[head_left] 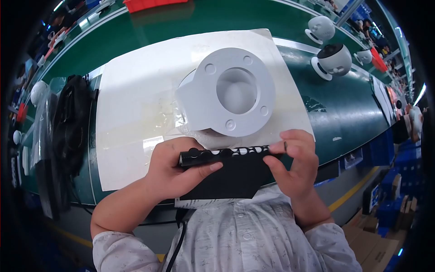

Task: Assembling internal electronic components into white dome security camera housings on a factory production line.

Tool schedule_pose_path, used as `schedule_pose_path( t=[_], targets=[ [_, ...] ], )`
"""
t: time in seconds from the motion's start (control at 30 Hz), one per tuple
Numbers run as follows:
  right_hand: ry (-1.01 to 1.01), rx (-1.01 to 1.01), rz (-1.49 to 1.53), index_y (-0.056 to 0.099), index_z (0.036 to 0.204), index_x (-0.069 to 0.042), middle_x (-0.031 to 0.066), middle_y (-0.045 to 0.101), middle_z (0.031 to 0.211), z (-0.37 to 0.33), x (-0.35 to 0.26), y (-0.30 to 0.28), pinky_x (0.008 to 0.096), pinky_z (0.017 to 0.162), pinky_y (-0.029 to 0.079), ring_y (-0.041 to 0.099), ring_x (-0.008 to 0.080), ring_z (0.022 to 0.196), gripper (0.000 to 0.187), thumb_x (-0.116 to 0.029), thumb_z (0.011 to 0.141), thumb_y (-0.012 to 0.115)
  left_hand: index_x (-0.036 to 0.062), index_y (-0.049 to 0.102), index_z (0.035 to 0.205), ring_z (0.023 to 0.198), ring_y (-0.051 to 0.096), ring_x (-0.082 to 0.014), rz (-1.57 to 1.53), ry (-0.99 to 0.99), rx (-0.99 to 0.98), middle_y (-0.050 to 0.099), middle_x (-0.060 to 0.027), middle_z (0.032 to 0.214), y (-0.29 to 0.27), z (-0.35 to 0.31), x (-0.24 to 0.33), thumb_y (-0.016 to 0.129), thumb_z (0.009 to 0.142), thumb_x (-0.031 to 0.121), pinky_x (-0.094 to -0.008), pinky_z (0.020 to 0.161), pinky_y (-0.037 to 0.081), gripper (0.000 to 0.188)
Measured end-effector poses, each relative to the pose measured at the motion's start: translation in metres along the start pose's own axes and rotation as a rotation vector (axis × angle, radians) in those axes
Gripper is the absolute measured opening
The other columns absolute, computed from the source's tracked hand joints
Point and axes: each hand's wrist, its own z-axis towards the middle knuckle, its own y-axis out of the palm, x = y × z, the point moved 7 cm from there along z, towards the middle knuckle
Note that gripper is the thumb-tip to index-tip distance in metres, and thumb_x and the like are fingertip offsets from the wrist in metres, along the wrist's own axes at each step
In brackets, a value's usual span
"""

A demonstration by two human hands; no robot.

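My left hand [174, 167] is closed around the left end of a black die-cut sheet [222, 181], thumb on the near side. The sheet's top edge curls over into a strip with dark round shapes and white cut-outs. At its right end my right hand [294, 163] has thumb and forefinger against the sheet, the other fingers bent. A small dark piece shows by the right fingers, too small to name. Beyond both hands lies a white round plastic housing [204, 106] with a large central opening and several small round recesses; a pale domed surface shows inside.
Under the housing is a white board [131, 109] on the green table [349, 113]. White camera-like devices [335, 59] stand at right. A black bag [70, 122] and clear plastic bags [41, 122] lie at left. A red tray [152, 3] sits at the far edge.
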Motion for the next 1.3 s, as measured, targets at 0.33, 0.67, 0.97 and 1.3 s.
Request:
schedule_pose_path(
  t=[0.33, 0.67, 0.97, 1.3],
  targets=[
    [-0.188, -0.033, 0.170, 0.033, 0.119, -0.014, 0.0089, 0.049, 0.087, 0.012, -0.024, 0.020, 0.0314, 0.053, 0.044, 0.051, 0.0215, 0.061, 0.066, 0.014, 0.064, 0.059, 0.0043, 0.055, 0.067, 0.049, 0.050, -0.0110, 0.037, 0.064, 0.023, 0.053, -0.0043, 0.056, 0.001, 0.001, -0.002, 0.070, 0.066, 0.006, -0.0233, 0.045, 0.037, 0.015],
    [-0.150, -0.019, 0.168, 0.028, 0.124, -0.017, 0.0087, 0.046, 0.096, 0.016, -0.024, 0.023, 0.0286, 0.054, 0.046, 0.051, 0.0195, 0.064, 0.075, 0.015, 0.064, 0.059, 0.0051, 0.055, 0.066, 0.048, 0.050, -0.0140, 0.047, 0.014, -0.001, 0.053, -0.0050, 0.055, -0.002, -0.002, -0.003, 0.070, 0.066, 0.008, -0.0240, 0.044, 0.037, 0.015],
    [-0.090, -0.279, -0.025, 0.037, 0.103, -0.004, 0.0091, 0.048, 0.087, 0.060, -0.019, 0.011, 0.0235, 0.060, 0.043, 0.046, 0.0151, 0.064, 0.035, 0.009, 0.073, 0.052, 0.0063, 0.060, 0.077, 0.061, 0.053, -0.0167, 0.251, 0.430, 0.035, 0.056, -0.0084, 0.075, -0.005, -0.002, 0.022, 0.068, 0.060, 0.005, -0.0255, 0.046, 0.040, 0.018],
    [0.361, -0.303, 0.642, 0.021, 0.130, -0.006, 0.0114, 0.045, 0.105, 0.117, 0.047, 0.031, 0.0221, 0.074, 0.041, 0.049, 0.0118, 0.080, 0.067, 0.008, 0.072, 0.053, 0.0055, 0.058, 0.079, 0.065, 0.059, -0.0161, 0.284, 0.492, 0.122, 0.041, -0.0208, 0.123, -0.001, -0.006, 0.014, 0.067, 0.062, 0.005, -0.0225, 0.051, 0.047, 0.019]
  ],
)
